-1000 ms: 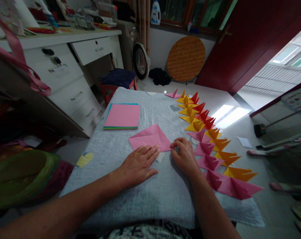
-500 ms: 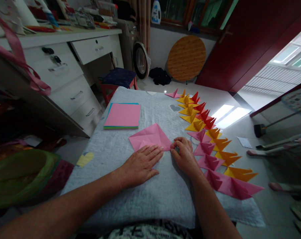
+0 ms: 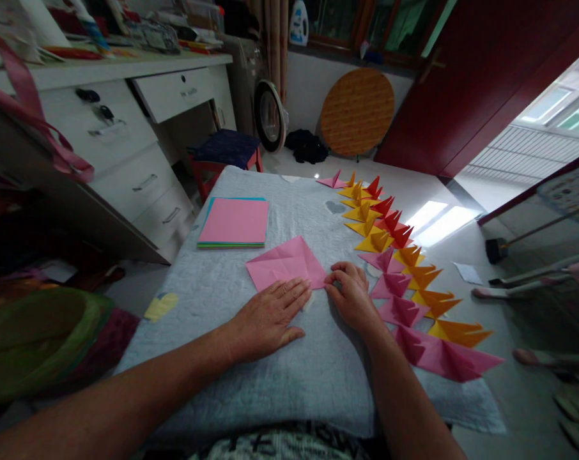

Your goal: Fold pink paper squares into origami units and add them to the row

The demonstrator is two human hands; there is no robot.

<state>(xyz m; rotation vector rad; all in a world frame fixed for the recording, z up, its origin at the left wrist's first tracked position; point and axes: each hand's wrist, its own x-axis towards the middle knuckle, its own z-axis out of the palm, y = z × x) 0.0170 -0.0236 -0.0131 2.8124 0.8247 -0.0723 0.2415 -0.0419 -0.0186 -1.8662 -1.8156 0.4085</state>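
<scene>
A creased pink sheet of origami paper (image 3: 282, 259) lies on the cloth-covered table (image 3: 270, 396) in front of me, its near edge folded. My left hand (image 3: 275, 316) rests flat on that near edge, fingers stretched out and covering part of it. At the paper's right corner, the thumb and bent fingers of my right hand (image 3: 349, 291) pinch the tip. Beyond the paper to the left sits a square stack of coloured paper (image 3: 234, 222), pink on top. Folded paper cranes (image 3: 390, 285) in pink, yellow, orange and red stand in rows along the right side.
A stool with a dark cushion (image 3: 227, 148) stands past the table's far left corner. Farther back are a washing machine with its door open (image 3: 270, 115) and a round wooden board (image 3: 357, 112). A green-lined bin (image 3: 45, 338) is at the left.
The whole view has shifted very slightly. Both hands keep their places on the pink paper, with the left lying flat and the right pinching the corner.
</scene>
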